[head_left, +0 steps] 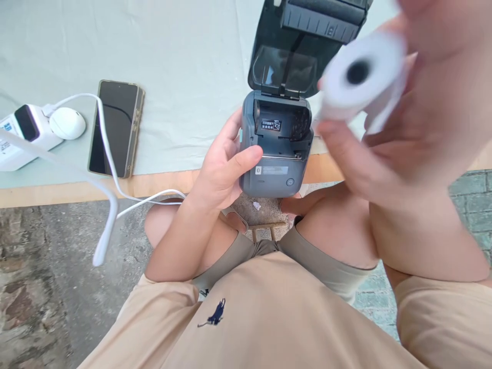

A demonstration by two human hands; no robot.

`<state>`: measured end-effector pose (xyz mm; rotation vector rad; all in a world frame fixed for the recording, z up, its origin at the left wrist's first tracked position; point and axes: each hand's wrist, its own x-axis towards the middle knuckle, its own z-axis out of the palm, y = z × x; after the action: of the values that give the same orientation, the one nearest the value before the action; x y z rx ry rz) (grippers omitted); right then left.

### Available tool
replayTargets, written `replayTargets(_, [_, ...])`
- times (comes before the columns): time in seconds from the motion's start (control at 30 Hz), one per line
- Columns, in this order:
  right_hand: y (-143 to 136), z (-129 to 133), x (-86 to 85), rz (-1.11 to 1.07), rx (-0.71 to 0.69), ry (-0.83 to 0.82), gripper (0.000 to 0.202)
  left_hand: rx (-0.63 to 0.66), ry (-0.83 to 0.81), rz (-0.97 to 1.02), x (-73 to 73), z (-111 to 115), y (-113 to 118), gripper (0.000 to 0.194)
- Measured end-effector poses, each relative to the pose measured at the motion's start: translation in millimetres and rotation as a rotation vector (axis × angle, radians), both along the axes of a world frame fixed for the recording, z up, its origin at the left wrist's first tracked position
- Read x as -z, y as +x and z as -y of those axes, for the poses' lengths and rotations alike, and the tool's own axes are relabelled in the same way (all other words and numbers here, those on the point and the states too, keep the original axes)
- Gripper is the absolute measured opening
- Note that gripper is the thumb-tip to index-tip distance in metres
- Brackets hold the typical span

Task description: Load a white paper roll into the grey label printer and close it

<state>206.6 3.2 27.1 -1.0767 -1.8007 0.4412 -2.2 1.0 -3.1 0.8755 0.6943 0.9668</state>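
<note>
A dark grey label printer (274,174) is held near the table's front edge by my left hand (226,164), its thumb over the front left side. The printer's smoky lid (286,61) stands raised, and the paper bay below it shows a small printed sticker and no roll. To the right and closer to the camera, my right hand (415,118) grips a white paper roll (338,95) between thumb and fingers. The roll's dark core hole faces me, and a loose paper end hangs at its right. Motion blurs this hand and roll somewhat.
On the table's pale cloth (184,61) at left lie a phone (115,128) and a white power strip (26,128) with a plugged-in white charger (67,123). A white cable (105,138) loops over the phone and the table's wooden edge (169,182). My knees are below.
</note>
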Motion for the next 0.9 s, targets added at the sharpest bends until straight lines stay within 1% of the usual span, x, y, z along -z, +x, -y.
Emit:
replayTargets(0.03, [-9,2,-4.0,0.076,-0.055,0.004,0.054,-0.003,-0.001,-0.004,0.0,0,0,0.049])
replayTargets(0.07, [-16,3,-8.2,0.165,-0.077,0.004,0.051,-0.008,0.002,-0.001,0.4,0,0,0.048])
replayTargets(0.1, [-21,3,-12.1,0.264,-0.061,0.001,0.043,-0.008,0.006,0.008,1.1,0,0,0.048])
replayTargets(0.17, [-25,1,-17.0,0.44,0.026,-0.006,0.027,-0.001,0.016,0.031,2.9,0,-1,0.05])
replayTargets(0.2, [-25,-1,-17.4,0.491,0.069,0.008,0.022,-0.001,0.02,0.038,3.8,0,-1,0.053])
replayTargets(0.27, [-22,-4,-14.5,0.54,0.07,0.064,0.014,-0.003,0.022,0.042,4.7,0,-2,0.058])
replayTargets(0.37, [-17,-6,-6.7,0.541,-0.001,0.131,0.012,0.012,0.024,0.044,3.8,1,-2,0.057])
replayTargets(0.43, [-16,-6,-4.0,0.526,0.015,0.187,0.009,0.025,0.026,0.041,3.1,1,-2,0.054])
replayTargets(0.5, [-18,-3,-4.0,0.499,0.035,0.275,0.008,0.018,0.032,0.053,4.0,0,-1,0.05])
replayTargets(0.57, [-23,0,-4.9,0.472,0.0,0.379,0.013,-0.008,0.013,0.081,7.4,-1,-1,0.047])
replayTargets(0.63, [-29,5,-4.6,0.471,-0.073,0.451,0.017,-0.017,0.005,0.106,11.9,-3,-1,0.049])
replayTargets(0.73, [-37,9,-2.1,0.43,-0.168,0.448,0.015,-0.019,0.038,0.084,14.9,-3,-3,0.053])
replayTargets(0.8, [-37,8,-1.8,0.354,-0.199,0.414,0.017,-0.031,0.042,0.044,12.4,-1,-4,0.047])
replayTargets(0.87, [-31,6,-3.8,0.272,-0.169,0.402,0.011,-0.023,0.042,0.018,8.1,1,-4,0.046])
replayTargets(0.9, [-28,4,-5.3,0.251,-0.124,0.381,0.013,-0.011,0.046,0.009,6.2,2,-5,0.048])
